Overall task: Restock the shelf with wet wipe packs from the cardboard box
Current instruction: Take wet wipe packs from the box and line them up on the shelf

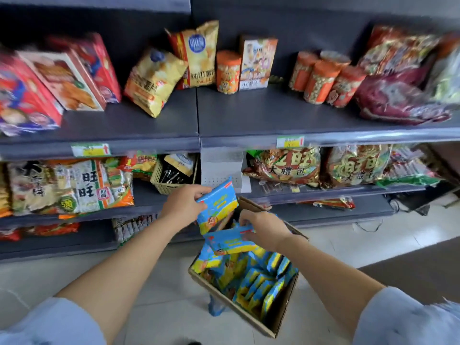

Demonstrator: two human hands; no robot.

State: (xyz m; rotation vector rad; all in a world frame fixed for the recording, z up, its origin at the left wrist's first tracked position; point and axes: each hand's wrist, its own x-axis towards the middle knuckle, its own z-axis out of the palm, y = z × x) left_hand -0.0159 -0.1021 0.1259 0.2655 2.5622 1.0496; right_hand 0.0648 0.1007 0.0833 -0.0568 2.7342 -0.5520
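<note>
The left hand [184, 204] grips a blue wet wipe pack [217, 200] by its left edge, raised above the open box [281, 317]. A bare shelf gap [224, 170] lies at 12 o'clock from the pack, just beyond it, so this hand is the nearer one. At its 4 o'clock, the right hand [263, 226] pinches a second pack [230, 241], held crosswise over the box.

wet wipe packs [258, 282] in the cardboard box [278, 317] on the floor [154, 282] — before the shelf [159, 125].
</note>
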